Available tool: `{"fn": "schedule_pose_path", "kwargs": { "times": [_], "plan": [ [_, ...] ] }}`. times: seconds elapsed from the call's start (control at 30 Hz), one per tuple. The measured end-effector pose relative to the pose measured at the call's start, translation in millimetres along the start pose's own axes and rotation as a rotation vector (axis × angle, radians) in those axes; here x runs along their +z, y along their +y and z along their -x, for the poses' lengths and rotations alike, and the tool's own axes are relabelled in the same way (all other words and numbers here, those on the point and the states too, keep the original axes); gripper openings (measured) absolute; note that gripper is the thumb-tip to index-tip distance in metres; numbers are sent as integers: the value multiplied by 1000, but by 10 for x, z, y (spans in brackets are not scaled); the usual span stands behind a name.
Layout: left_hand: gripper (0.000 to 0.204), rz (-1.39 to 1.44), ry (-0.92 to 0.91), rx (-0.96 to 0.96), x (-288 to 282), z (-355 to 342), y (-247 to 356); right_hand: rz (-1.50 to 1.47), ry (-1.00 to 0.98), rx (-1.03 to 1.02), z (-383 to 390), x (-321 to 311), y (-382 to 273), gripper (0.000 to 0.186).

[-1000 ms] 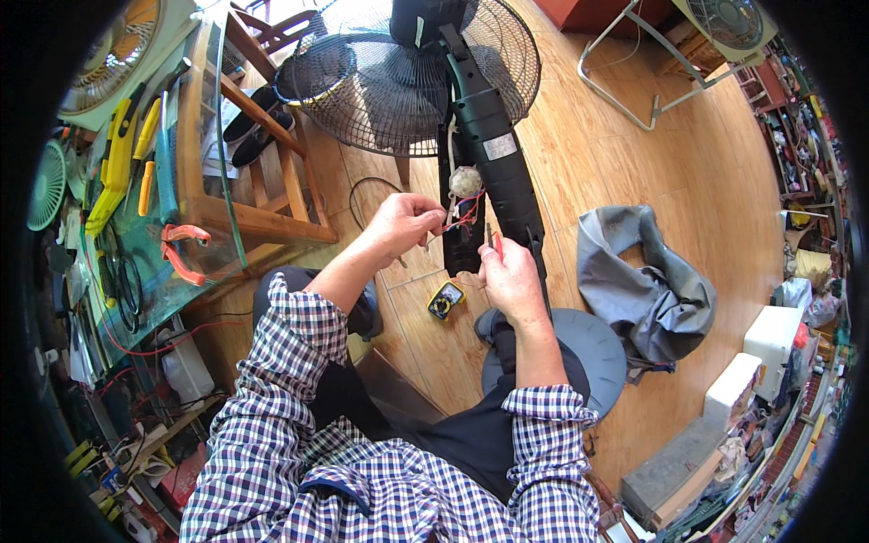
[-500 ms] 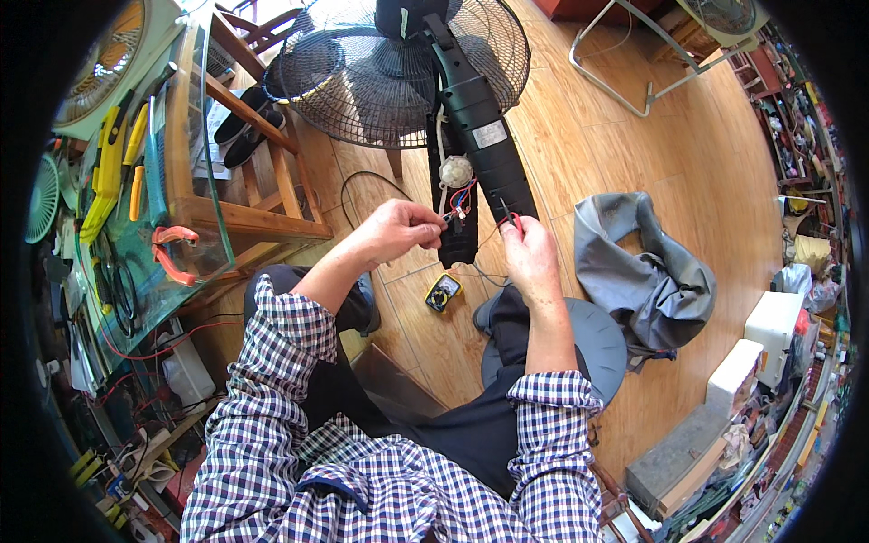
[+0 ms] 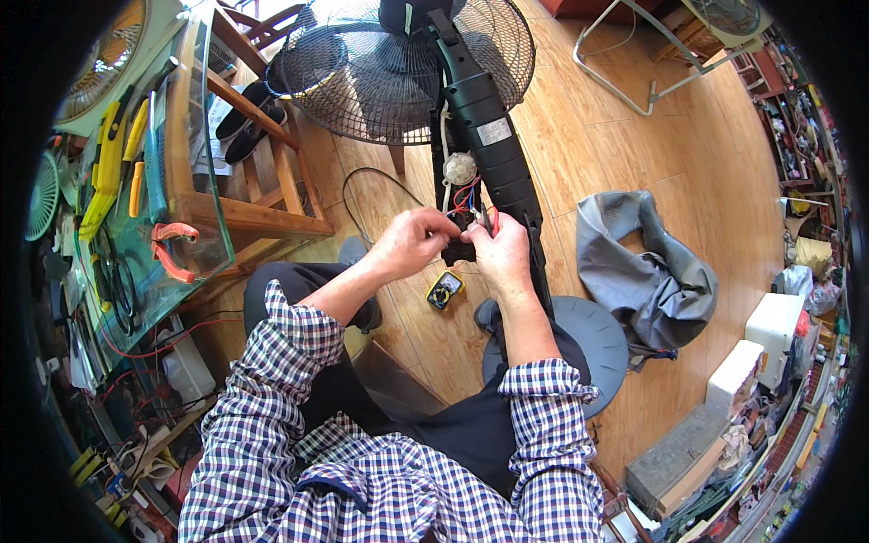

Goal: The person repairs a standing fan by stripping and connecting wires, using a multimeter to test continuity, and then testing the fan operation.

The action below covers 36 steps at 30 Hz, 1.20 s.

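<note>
A black pedestal fan (image 3: 484, 136) lies on the wooden floor, its column open, with a white part and red, blue and white wires (image 3: 462, 185) showing. My left hand (image 3: 415, 240) grips a small black part (image 3: 458, 251) that hangs from those wires. My right hand (image 3: 498, 252) meets it from the right and pinches a thin red-handled tool (image 3: 487, 220) whose tip points up at the wires. The two hands almost touch above my lap.
A small yellow meter (image 3: 445, 290) lies on the floor under my hands. The fan's wire grille (image 3: 362, 72) and round grey base (image 3: 593, 335) flank them. A grey cloth (image 3: 638, 262) lies at right. A glass-topped wooden table (image 3: 195, 208) with tools stands at left.
My right hand has moved left to join the left hand at the small black part. My left hand stays at the wires.
</note>
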<state>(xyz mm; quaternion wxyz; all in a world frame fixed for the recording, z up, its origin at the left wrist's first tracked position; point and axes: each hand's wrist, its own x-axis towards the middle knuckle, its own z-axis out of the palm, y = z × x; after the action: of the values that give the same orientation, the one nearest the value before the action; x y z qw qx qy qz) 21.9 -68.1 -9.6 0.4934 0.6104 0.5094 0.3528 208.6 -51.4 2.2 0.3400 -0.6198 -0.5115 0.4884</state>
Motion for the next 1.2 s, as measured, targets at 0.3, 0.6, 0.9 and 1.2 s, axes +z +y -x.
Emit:
{"fn": "schedule_pose_path", "kwargs": {
  "times": [0.3, 0.6, 0.9, 1.2],
  "plan": [
    [31, -234, 147, -213, -44, -92, 88, -78, 59, 124, -59, -95, -109, 11],
    [25, -193, 213, -81, -61, -115, -184, -14, 174, 18, -88, -123, -49, 13],
    [26, -145, 206, -104, -29, -82, -84, 119, 194, -7, -92, -163, -74, 15],
    [26, 262, 101, -312, -74, -130, 32, 290, 184, 4, -127, -218, -48, 19]
  ]
}}
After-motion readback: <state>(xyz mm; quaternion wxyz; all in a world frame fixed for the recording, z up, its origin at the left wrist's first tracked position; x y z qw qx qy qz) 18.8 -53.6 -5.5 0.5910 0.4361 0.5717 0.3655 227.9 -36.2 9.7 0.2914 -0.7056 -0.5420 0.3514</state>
